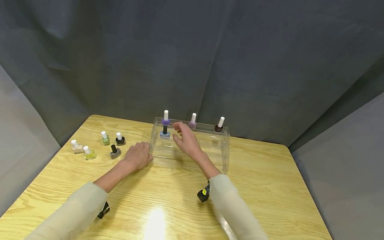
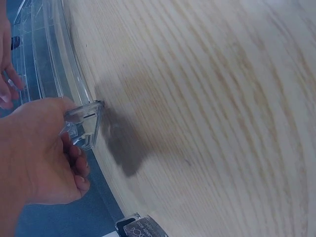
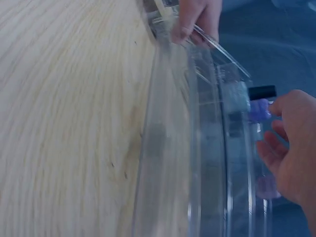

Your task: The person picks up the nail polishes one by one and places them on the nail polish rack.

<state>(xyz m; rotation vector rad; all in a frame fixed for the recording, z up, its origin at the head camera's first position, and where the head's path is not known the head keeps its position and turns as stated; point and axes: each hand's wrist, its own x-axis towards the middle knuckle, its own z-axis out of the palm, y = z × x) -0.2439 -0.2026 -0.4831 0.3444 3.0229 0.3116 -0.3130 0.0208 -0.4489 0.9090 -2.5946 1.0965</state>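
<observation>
A clear tiered display rack (image 1: pixel 225 146) stands on the table. My left hand (image 1: pixel 138 156) holds its left end; the left wrist view shows the thumb on the clear side panel (image 2: pixel 83 112) and the fingers curled below. My right hand (image 1: pixel 188 141) hovers over the rack with loosely bent fingers and nothing in them. Just left of its fingertips, a light blue nail polish bottle (image 1: pixel 164 134) with a black cap stands on the second tier. Along the top tier stand purple (image 1: pixel 165 122), mauve (image 1: pixel 192 125) and dark red (image 1: pixel 218 128) nail polish bottles with white caps.
Left of the rack, several more polish bottles are on the table: green (image 1: pixel 106 140), black (image 1: pixel 120 141), grey with a black cap (image 1: pixel 115 153), yellow (image 1: pixel 90 154) and pale beige (image 1: pixel 78 148). A dark curtain (image 1: pixel 192 60) hangs behind the wooden table (image 1: pixel 264 186).
</observation>
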